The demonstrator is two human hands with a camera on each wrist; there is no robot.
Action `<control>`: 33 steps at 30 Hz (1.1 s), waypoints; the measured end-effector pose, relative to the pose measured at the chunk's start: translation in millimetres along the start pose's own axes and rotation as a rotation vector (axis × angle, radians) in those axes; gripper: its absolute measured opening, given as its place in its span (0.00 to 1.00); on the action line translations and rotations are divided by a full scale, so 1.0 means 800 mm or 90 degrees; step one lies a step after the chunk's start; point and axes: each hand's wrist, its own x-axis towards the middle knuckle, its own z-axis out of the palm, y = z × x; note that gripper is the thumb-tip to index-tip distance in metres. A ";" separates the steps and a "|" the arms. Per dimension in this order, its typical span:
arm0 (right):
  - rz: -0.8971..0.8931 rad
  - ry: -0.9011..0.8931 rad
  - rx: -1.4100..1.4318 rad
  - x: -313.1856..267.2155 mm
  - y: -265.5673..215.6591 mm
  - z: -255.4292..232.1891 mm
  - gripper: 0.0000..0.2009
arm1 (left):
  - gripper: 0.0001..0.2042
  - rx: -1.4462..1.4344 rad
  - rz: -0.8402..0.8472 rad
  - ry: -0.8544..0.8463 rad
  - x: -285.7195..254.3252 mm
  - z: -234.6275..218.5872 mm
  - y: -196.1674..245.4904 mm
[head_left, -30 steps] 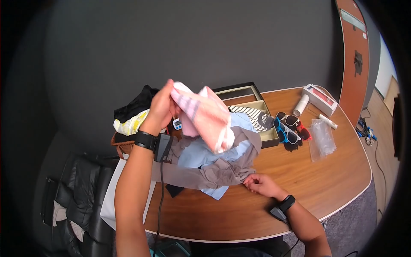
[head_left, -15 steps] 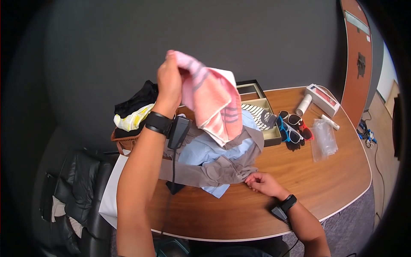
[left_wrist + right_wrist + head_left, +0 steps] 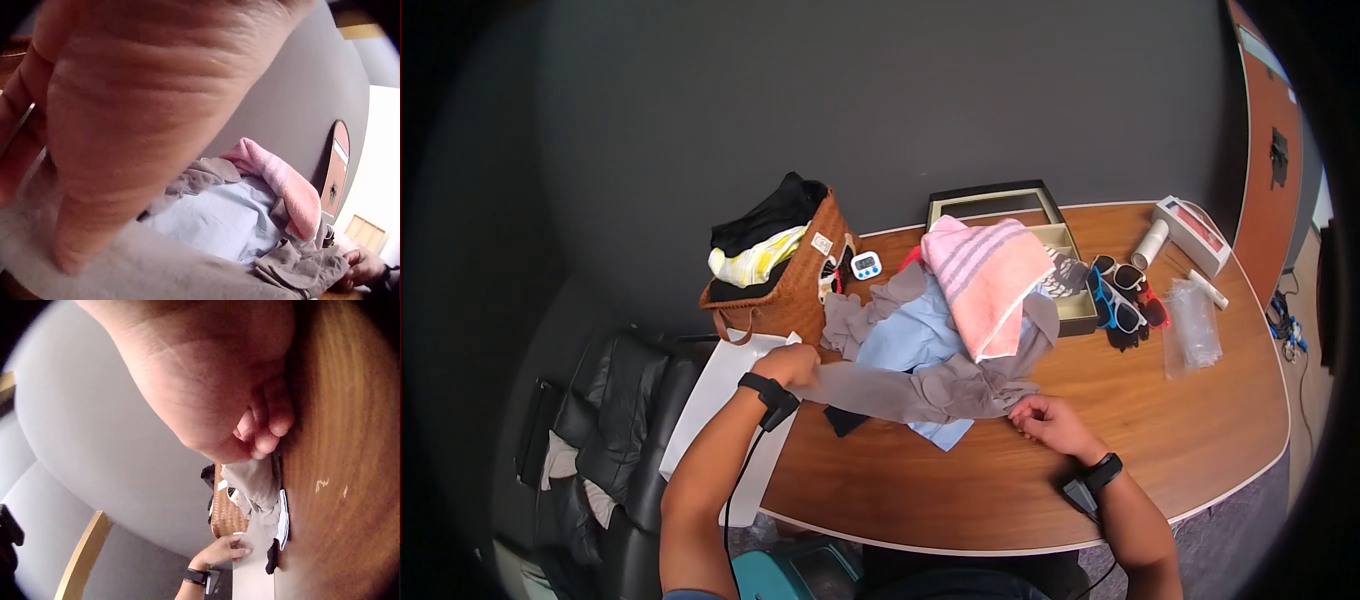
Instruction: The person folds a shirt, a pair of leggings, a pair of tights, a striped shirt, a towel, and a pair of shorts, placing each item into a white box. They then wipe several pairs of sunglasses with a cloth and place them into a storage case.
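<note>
In the head view a grey-brown garment (image 3: 880,392) is spread across the wooden table. My right hand (image 3: 1055,428) pinches its right end; in the right wrist view the fingers (image 3: 265,440) are curled at the cloth. At the opposite end my left hand (image 3: 788,366) hovers over the garment, its fingers apart and the thumb low by the cloth in the left wrist view. A light blue garment (image 3: 912,338) lies amid the grey one. Over both is draped a striped pink towel (image 3: 990,285), partly covering a divided box (image 3: 1082,318).
A woven basket (image 3: 800,290) of clothes stands back left, beside a small timer (image 3: 866,265). Several sunglasses (image 3: 1122,310), clear plastic bags (image 3: 1193,325) and a white box (image 3: 1195,235) lie at right. A white sheet-like tray (image 3: 720,420) sits at the left edge.
My left hand has let go of the pink towel, now lying over the pile and box, and has come down to the grey garment's left end. The right hand stays at the right end.
</note>
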 end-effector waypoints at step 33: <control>0.008 0.046 -0.018 -0.001 -0.009 0.005 0.03 | 0.15 -0.492 -0.002 0.250 -0.097 0.165 -0.195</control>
